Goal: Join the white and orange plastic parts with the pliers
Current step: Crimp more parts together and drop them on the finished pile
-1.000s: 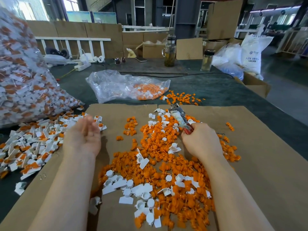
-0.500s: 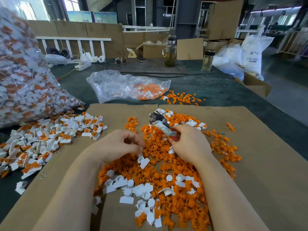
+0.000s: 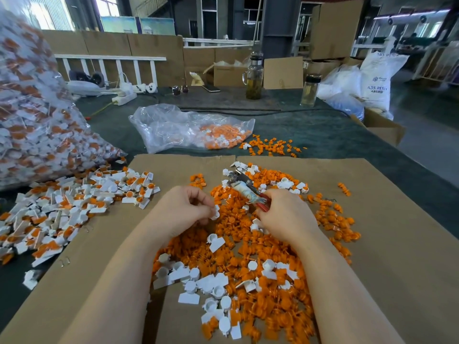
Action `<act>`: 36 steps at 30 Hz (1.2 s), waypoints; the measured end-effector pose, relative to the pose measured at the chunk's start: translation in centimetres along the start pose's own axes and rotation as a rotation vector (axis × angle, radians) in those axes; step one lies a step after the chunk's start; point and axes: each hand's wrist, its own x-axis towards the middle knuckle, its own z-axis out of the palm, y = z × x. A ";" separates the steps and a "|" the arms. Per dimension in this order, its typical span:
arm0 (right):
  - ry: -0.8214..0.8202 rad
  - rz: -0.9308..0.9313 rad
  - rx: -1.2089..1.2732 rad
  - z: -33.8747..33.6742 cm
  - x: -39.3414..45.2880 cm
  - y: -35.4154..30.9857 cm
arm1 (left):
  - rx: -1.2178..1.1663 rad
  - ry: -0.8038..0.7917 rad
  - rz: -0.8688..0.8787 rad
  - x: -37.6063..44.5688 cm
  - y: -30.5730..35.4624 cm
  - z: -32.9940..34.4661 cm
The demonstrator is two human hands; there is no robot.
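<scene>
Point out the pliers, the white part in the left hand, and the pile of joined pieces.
pliers (image 3: 244, 189): head view, on the taped middle.
white part (image 3: 215, 213): head view, on its edge showing past the fingers.
pile of joined pieces (image 3: 82, 202): head view, on the heap's middle.

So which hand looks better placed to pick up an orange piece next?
Probably the right hand: it grips the pliers but rests on the orange parts. The left hand already pinches a white part.
</scene>
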 end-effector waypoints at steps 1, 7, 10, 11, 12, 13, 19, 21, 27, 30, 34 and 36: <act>-0.007 0.000 -0.002 0.0 0.0 0.0 | -0.045 0.012 -0.007 0.0 0.2 0.2; 0.058 0.033 0.035 0.1 0.0 0.0 | -0.121 0.065 -0.028 0.2 0.3 0.9; 0.089 0.025 -0.035 0.0 -0.2 -0.2 | -0.148 0.108 -0.031 0.4 0.2 1.1; 0.087 0.014 -0.058 0.0 -0.2 -0.3 | -0.161 0.115 -0.031 0.4 0.3 1.2; 0.083 0.007 -0.074 0.0 -0.2 -0.5 | -0.179 0.121 -0.030 0.4 0.3 1.2; 0.077 0.006 -0.084 0.0 -0.2 -0.6 | -0.198 0.127 -0.026 0.5 0.4 1.3; 0.012 0.055 -0.121 0.2 0.0 -0.7 | -0.285 0.138 -0.022 0.3 0.6 1.6; 0.034 0.063 -0.121 0.2 -0.1 -0.6 | -0.308 0.154 -0.028 0.2 0.7 1.7; 0.056 0.101 -0.179 -0.5 -0.4 0.0 | -0.370 0.179 -0.055 0.3 0.9 1.8; 0.040 0.107 -0.184 -0.5 -0.5 0.0 | -0.381 0.173 -0.064 0.1 1.0 1.9; 0.030 0.116 -0.179 -0.6 -0.4 -0.2 | -0.379 0.170 -0.070 0.0 1.2 2.1; 0.016 0.125 -0.153 -0.6 -0.4 -0.2 | -0.368 0.171 -0.072 0.0 1.2 2.2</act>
